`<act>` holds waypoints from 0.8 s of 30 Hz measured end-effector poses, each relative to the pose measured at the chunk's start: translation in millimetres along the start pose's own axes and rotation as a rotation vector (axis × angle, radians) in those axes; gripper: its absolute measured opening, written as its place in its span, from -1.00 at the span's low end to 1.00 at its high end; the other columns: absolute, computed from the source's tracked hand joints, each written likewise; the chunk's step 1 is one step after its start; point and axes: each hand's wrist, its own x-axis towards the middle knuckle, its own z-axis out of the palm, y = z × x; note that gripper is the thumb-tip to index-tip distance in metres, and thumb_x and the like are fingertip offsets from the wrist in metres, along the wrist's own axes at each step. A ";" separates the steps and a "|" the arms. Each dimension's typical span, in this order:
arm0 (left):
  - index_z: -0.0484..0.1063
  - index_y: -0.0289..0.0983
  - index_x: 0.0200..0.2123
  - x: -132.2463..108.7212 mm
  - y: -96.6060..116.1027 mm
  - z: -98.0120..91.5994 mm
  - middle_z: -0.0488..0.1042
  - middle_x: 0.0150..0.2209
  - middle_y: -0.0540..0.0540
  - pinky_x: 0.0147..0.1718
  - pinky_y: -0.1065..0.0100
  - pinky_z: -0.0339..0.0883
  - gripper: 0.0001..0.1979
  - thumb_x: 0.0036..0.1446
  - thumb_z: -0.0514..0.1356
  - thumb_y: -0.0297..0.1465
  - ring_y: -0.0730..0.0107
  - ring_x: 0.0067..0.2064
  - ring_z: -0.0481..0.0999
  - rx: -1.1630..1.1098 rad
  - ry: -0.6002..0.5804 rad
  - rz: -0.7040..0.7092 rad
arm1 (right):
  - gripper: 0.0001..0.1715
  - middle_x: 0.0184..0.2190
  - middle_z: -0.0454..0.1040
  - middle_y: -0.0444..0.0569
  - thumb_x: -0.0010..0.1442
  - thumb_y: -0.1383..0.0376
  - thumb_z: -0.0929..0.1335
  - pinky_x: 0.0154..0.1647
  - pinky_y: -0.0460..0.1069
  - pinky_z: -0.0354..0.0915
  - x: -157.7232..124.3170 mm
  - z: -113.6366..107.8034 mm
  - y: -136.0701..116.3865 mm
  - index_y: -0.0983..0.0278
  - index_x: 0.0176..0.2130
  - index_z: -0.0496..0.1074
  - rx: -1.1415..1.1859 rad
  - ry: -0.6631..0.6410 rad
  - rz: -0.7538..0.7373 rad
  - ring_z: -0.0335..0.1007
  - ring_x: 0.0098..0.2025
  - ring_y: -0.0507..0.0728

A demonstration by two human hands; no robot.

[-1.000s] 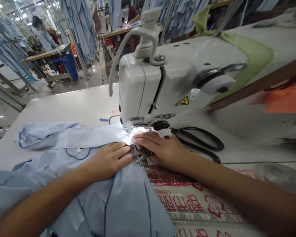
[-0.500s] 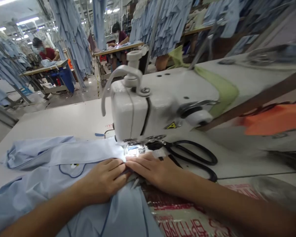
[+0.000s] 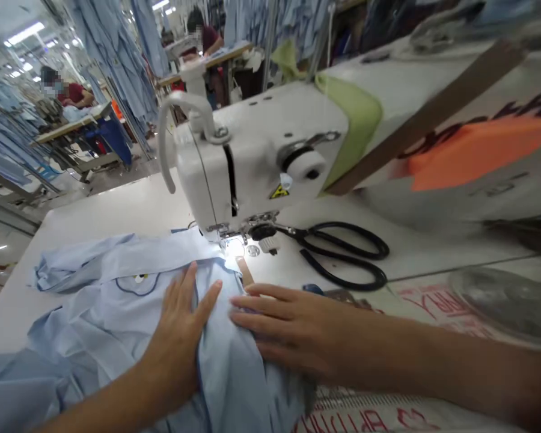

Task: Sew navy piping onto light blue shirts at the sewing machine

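The left grip [image 3: 178, 343] and right grip [image 3: 284, 328] lie spread flat, pinching nothing, on a soft, light, pale blue cloth shirt [image 3: 90, 313] at seven o'clock from the white sewing machine [image 3: 252, 156], best held by pressing down gently.

Above the left hand [image 3: 180, 343] and right hand [image 3: 293, 331], a white sewing machine head [image 3: 247, 162] blocks 12 o'clock; long black-handled scissors [image 3: 342, 252] lie at 2 o'clock. Hands could pass at 10 o'clock, over the white desk [image 3: 117, 210] beyond the pale blue shirt [image 3: 85, 319].
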 end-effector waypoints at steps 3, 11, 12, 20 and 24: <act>-0.31 -0.35 0.28 10.6 -30.7 -1.6 0.07 0.18 -0.42 0.07 -0.21 0.06 -0.23 0.08 0.04 -0.41 -0.11 0.20 0.09 0.085 -0.049 0.094 | -0.56 -0.03 0.41 0.13 0.28 0.48 0.06 0.13 0.09 0.19 -4.4 4.6 -18.5 0.41 -0.11 0.42 -0.032 -0.006 0.093 0.20 0.12 0.15; 0.08 -0.32 0.16 29.5 -36.5 -39.5 0.18 0.14 -0.34 0.10 -0.02 0.14 -0.55 0.19 -0.01 -0.49 0.05 0.24 0.06 0.130 -0.042 0.565 | -0.58 0.05 0.33 0.19 0.22 0.49 0.13 0.07 0.10 0.27 -8.5 12.4 -51.4 0.41 -0.01 0.39 -0.038 0.017 0.166 0.16 0.15 0.22; 0.13 -0.32 0.12 26.5 -24.2 -37.5 0.25 0.10 -0.30 0.11 0.04 0.16 -0.60 0.20 -0.04 -0.52 0.13 0.23 0.11 0.061 -0.035 0.590 | -0.60 0.05 0.34 0.18 0.23 0.48 0.14 0.09 0.10 0.25 -7.9 12.1 -53.5 0.40 -0.03 0.40 -0.015 0.021 0.181 0.17 0.14 0.21; 0.27 -0.38 -0.09 -4.5 4.9 -39.8 0.36 -0.09 -0.30 -0.11 0.00 0.34 -0.63 0.12 0.11 -0.25 0.05 -0.02 0.37 0.133 -0.119 -0.013 | -0.55 -0.05 0.41 0.02 0.30 0.38 0.08 0.16 0.20 0.15 -7.7 23.5 -54.2 0.22 -0.24 0.49 0.237 0.125 0.151 0.15 0.14 0.19; 0.32 -0.31 -0.28 -44.3 7.7 -63.3 0.40 -0.26 -0.16 -0.43 0.22 0.39 -0.72 0.20 0.03 -0.20 0.24 -0.38 0.47 0.257 -0.425 -0.307 | -0.53 -0.04 0.39 -0.03 0.30 0.37 0.07 0.19 0.25 0.08 -10.4 33.9 -57.9 0.17 -0.27 0.49 0.235 0.147 0.135 0.10 0.17 0.20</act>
